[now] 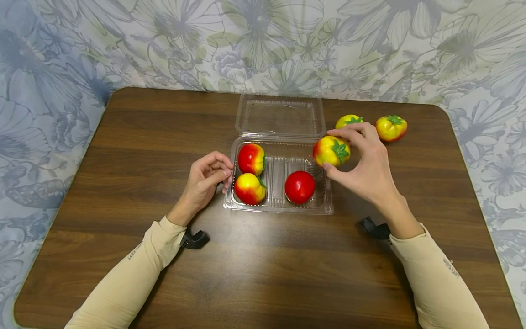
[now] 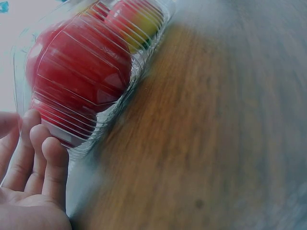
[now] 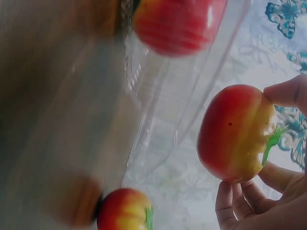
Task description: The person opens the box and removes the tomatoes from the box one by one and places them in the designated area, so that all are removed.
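Note:
In the head view my right hand (image 1: 365,164) holds a red-and-yellow toy fruit (image 1: 328,148) with a green leafy top, thumb on one side and fingers on the other. The fruit hangs over the back right corner of an open clear plastic container (image 1: 275,208). My left hand (image 1: 205,180) pinches the container's left rim between thumb and forefinger, its other fingers along the outer wall in the left wrist view. Inside, two toy fruits (image 1: 251,159) (image 1: 249,189) fill the left side, and a red one (image 1: 300,187) sits front right, its leafy top hidden.
Two more toy fruits (image 1: 348,120) (image 1: 391,128) lie on the brown wooden table (image 1: 263,265) at the back right, one partly behind my right hand. The container's clear lid (image 1: 281,114) lies folded back toward the floral wall (image 1: 279,45). Black straps (image 1: 195,240) circle both wrists.

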A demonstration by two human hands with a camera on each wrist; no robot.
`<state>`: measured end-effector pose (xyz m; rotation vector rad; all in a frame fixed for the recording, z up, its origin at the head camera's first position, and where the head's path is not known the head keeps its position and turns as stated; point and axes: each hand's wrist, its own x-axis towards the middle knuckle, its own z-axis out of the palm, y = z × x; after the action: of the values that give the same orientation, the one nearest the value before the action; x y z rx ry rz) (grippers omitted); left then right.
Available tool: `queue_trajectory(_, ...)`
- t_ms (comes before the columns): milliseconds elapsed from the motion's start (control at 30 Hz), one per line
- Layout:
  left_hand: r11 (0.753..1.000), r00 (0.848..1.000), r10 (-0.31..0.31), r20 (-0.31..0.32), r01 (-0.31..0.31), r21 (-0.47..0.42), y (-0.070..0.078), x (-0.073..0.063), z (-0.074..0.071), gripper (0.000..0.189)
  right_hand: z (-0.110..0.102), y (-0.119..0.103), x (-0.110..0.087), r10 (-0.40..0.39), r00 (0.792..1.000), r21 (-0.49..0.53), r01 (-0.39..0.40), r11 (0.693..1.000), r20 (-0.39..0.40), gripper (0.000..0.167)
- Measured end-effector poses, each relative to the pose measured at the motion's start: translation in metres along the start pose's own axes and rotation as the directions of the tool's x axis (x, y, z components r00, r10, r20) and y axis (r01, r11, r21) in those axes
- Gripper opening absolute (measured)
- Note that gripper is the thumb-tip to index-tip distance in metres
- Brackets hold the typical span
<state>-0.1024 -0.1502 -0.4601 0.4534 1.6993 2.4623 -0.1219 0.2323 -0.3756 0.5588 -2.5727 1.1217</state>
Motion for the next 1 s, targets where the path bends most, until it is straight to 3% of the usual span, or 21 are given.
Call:
queue_trajectory(500,1.000,1.000,0.004,0.002,-0.004,-0.004,-0.001,0.000,0.000,0.016,-0.034,0.031,0.009,0.060,0.984,-0.108,-0.078,0.991,-0.166,0.055)
queue_trajectory(1000,1.000,1.000,0.005,0.000,-0.005,0.003,-0.001,0.000,-0.001,0.015,-0.091,0.067,0.012,0.204,0.910,-0.087,-0.250,0.964,-0.361,0.050)
